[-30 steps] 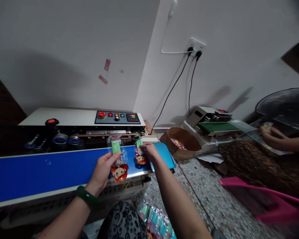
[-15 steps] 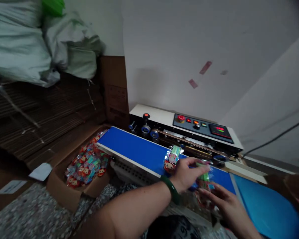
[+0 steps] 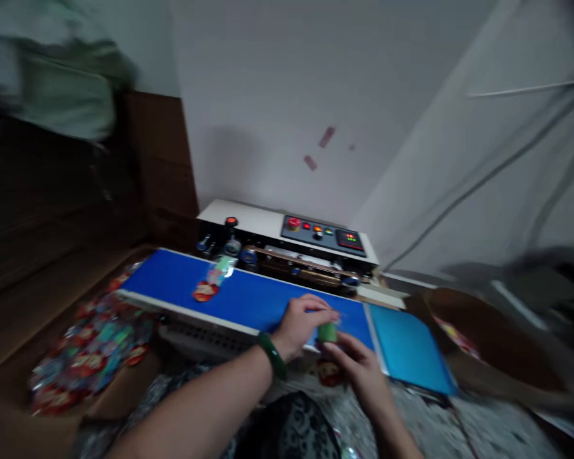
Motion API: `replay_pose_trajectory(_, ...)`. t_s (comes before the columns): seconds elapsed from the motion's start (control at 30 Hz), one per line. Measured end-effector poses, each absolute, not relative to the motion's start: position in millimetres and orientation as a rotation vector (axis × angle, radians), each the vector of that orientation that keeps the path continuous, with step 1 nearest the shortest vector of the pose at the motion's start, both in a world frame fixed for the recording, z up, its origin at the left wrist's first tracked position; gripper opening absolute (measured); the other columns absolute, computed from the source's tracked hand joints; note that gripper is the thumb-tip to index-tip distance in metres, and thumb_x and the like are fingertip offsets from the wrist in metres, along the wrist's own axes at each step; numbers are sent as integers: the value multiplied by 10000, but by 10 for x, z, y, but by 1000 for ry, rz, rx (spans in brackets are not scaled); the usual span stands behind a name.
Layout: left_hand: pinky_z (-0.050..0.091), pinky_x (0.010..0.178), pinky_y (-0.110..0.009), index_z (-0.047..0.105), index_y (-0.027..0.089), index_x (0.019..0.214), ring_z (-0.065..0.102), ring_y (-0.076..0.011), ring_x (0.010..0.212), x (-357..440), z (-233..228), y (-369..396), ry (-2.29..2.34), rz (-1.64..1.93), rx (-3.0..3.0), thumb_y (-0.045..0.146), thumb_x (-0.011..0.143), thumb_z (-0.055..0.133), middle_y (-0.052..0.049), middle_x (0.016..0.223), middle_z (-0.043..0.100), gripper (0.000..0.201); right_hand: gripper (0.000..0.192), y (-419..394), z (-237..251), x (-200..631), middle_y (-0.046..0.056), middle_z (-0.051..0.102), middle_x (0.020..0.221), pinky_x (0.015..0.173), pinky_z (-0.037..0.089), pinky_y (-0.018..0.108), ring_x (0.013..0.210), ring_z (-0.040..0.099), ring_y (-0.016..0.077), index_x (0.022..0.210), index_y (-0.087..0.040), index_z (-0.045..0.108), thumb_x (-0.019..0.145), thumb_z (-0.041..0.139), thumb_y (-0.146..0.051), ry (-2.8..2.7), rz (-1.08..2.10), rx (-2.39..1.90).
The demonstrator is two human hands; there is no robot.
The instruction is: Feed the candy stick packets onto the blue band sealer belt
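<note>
My left hand [image 3: 302,322], with a green bangle on its wrist, and my right hand [image 3: 358,363] both grip a small clear toy packet [image 3: 327,333] with a green strip, at the near edge of the blue conveyor belt [image 3: 258,299]. The packet's red cartoon face shows just below my hands. Another toy packet [image 3: 213,281] lies alone on the belt toward its left end, apart from my hands. Behind the belt stands the sealing machine [image 3: 287,239] with its control panel of lit buttons. The picture is blurred.
A cardboard box of sealed toy packets [image 3: 93,347] sits on the floor left of the belt. A light blue plate [image 3: 409,347] adjoins the belt's right end. A brown round basket [image 3: 478,341] lies at right. Stacked cardboard and bags fill the left background.
The view has swung back rightward. The packet on the belt has travelled left toward the belt's end. My two hands have stayed together on the green-strip packet at the belt's near edge.
</note>
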State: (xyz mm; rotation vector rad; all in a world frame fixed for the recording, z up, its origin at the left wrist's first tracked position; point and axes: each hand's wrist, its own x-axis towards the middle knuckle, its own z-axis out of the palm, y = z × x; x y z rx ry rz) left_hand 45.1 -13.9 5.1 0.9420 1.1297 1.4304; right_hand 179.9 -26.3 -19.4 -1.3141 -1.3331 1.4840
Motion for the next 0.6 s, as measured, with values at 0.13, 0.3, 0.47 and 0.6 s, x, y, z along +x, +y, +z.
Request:
replay_pose_trajectory(0.13,393,837,-313,699,156,822,555,-215,922,454,49,-124,1061,1336,951,326,678,620,-100,951,646,237,264,-185,-224,1938,33,666,706,611,477,266,645,603,171,753,-162,652,577,709,-349,-1191,1498,-1290)
replay_pose_trajectory(0.3,388,823,-301,663,173,958,549,-213,951,463,93,-133,1156,1259,917,409,693,590,-89,1004,652,361,197,232,-220,2349,-18,589,530,445,412,211,453,524,111,654,-155,584,568,695,-293,-859,1358,-1379)
replay_pose_trajectory(0.47,404,702,-263,694,176,853,571,-189,830,457,124,-157,1175,1238,870,437,687,584,-72,868,684,328,81,639,-208,2393,23,566,482,416,399,226,400,500,110,566,-134,540,586,612,-166,-920,1475,-1532)
replay_pose_trajectory(0.6,408,660,-263,699,171,811,574,-185,771,467,145,-166,1161,1245,868,454,678,587,-69,825,686,332,46,814,-198,2253,60,590,514,428,409,242,420,520,128,566,-115,558,581,594,-138,-988,1460,-1597)
